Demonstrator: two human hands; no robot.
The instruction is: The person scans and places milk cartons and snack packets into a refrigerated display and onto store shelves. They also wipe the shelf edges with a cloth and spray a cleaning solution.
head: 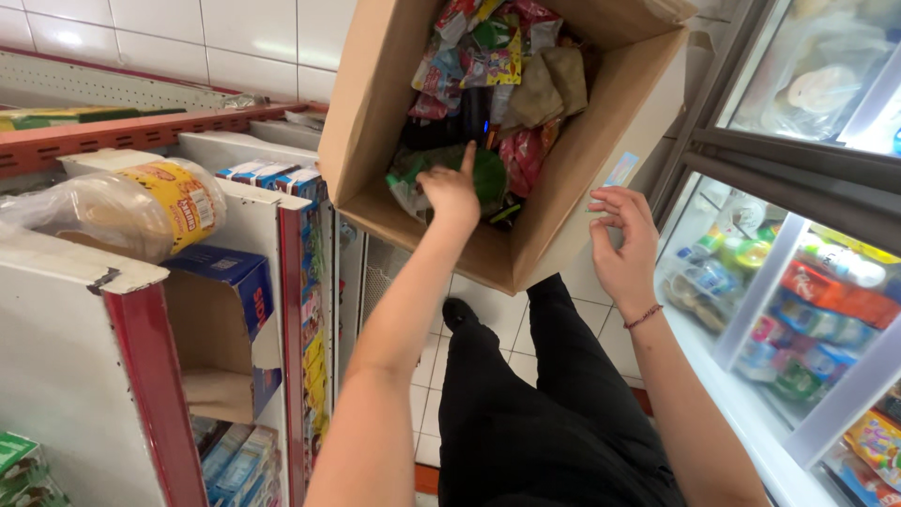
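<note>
A large open cardboard box (375,113) stands in front of me, filled with several colourful snack packets (488,56). My left hand (452,188) reaches into the box with its forefinger stretched out, touching a green packet (488,174); whether it grips anything I cannot tell. My right hand (624,244) hovers just outside the box's right wall with fingers apart and holds nothing. It wears a thin bracelet at the wrist.
Red-and-white store shelves (150,338) with boxed goods stand to the left, a bagged item (122,207) on top. A glass-lidded chest freezer (798,310) full of packets lies to the right. White floor tiles (488,310) and my black trousers (535,422) show below.
</note>
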